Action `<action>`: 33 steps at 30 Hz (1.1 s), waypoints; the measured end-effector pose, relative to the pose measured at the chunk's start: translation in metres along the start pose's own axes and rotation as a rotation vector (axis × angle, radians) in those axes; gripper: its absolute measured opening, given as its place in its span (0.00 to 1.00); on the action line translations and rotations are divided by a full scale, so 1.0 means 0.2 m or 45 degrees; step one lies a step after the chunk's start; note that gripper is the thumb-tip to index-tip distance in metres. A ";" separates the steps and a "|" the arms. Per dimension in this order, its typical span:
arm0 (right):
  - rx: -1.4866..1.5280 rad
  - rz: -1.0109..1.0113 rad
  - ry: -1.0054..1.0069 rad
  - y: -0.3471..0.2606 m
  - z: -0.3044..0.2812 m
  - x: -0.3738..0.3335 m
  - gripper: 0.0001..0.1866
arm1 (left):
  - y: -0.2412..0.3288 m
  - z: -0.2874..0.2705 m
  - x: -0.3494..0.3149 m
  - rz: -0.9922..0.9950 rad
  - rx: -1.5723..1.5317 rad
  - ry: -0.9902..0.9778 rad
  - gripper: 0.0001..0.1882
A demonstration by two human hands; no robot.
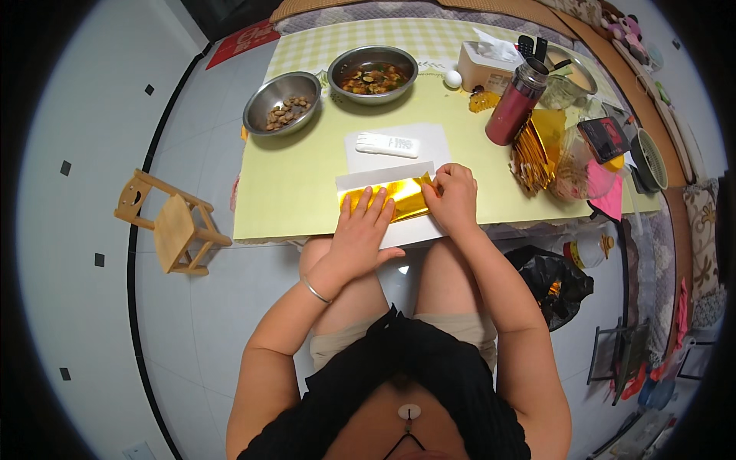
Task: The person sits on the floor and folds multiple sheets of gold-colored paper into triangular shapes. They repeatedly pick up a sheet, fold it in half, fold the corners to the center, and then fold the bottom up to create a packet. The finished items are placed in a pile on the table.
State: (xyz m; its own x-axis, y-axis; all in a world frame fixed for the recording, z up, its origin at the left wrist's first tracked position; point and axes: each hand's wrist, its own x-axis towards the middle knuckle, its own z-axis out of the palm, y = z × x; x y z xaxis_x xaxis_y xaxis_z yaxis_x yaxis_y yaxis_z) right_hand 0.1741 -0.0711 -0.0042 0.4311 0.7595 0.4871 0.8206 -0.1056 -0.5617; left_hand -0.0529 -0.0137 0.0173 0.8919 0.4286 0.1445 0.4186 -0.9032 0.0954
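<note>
A shiny gold foil sheet point(399, 190) lies on white paper point(355, 179) at the table's near edge. My left hand point(360, 234) rests flat across its left part, fingers stretched out and thumb apart. At the right end, my right hand point(455, 198) has thumb and fingers pinched on the foil sheet's edge, which partly hides that edge. Just beyond the foil, a white oblong object point(388, 145) with dark markings sits on another white sheet point(438, 140).
Farther back stand a metal bowl of brown pieces point(285, 113) and a metal bowl of food in liquid point(373, 75). A red thermos point(515, 106), stacked folded gold paper point(534, 157) and a tissue box point(491, 67) crowd the right. A black bag point(548, 284) sits below, right.
</note>
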 end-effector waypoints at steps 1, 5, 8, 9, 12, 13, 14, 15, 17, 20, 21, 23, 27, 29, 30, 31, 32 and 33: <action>0.001 -0.004 0.006 0.01 0.01 0.00 0.09 | -0.01 0.00 0.00 0.006 0.003 -0.002 0.52; 0.002 -0.015 0.013 0.01 0.01 0.00 0.08 | -0.02 0.01 0.00 0.022 0.011 0.005 0.52; 0.001 -0.022 0.016 0.00 0.00 -0.01 0.08 | -0.03 0.01 0.00 0.037 0.011 0.015 0.52; 0.002 -0.029 0.022 0.01 0.01 -0.01 0.08 | -0.03 0.00 0.01 0.043 0.012 0.017 0.53; 0.009 -0.035 0.031 0.01 0.02 -0.01 0.07 | -0.05 0.00 0.01 0.074 0.036 0.017 0.53; 0.013 -0.025 0.027 0.01 0.01 -0.01 0.08 | -0.05 -0.01 0.01 0.078 0.034 0.008 0.52; 0.018 -0.016 0.024 0.00 0.01 -0.01 0.08 | -0.05 -0.01 0.02 0.083 0.033 -0.002 0.52; 0.007 -0.022 0.024 0.01 0.01 -0.01 0.07 | -0.05 -0.01 0.02 0.088 0.032 -0.011 0.52; -0.014 -0.035 0.023 0.01 0.01 -0.01 0.07 | -0.05 0.00 0.02 0.097 0.034 -0.002 0.51; -0.096 0.143 -0.205 -0.03 -0.05 0.00 0.15 | -0.05 -0.01 0.01 0.115 0.011 0.015 0.51; -0.234 0.022 -0.138 -0.05 -0.06 0.00 0.20 | -0.05 -0.01 0.01 0.122 -0.002 0.021 0.51; -0.510 -0.217 -0.004 -0.09 -0.07 -0.02 0.29 | -0.04 -0.02 0.02 0.128 0.003 0.002 0.51; -0.372 -0.584 -0.442 -0.15 0.02 -0.12 0.39 | -0.06 -0.02 0.01 0.142 0.027 -0.067 0.53; -0.193 -0.509 -0.638 -0.19 0.01 -0.17 0.44 | -0.04 -0.03 0.00 0.113 0.028 -0.075 0.55; -0.231 -0.508 -0.679 -0.17 -0.01 -0.17 0.45 | -0.03 -0.03 -0.01 0.095 0.028 -0.078 0.56; -0.268 -0.508 -0.720 -0.14 -0.04 -0.17 0.47 | -0.02 -0.02 -0.03 0.057 0.021 -0.056 0.57; -0.303 -0.505 -0.761 -0.12 -0.07 -0.17 0.48 | -0.02 -0.01 -0.07 0.019 0.016 -0.036 0.58; -0.324 -0.511 -0.766 -0.10 -0.12 -0.16 0.46 | -0.02 0.01 -0.09 -0.013 0.011 -0.014 0.59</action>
State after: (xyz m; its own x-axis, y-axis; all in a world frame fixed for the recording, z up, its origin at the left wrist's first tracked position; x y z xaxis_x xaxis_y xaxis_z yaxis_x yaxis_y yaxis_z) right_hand 0.1521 -0.1089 0.0071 -0.1370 0.9817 0.1320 0.9636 0.1629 -0.2121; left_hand -0.0712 -0.0173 0.0130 0.8891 0.4379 0.1330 0.4295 -0.8988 0.0881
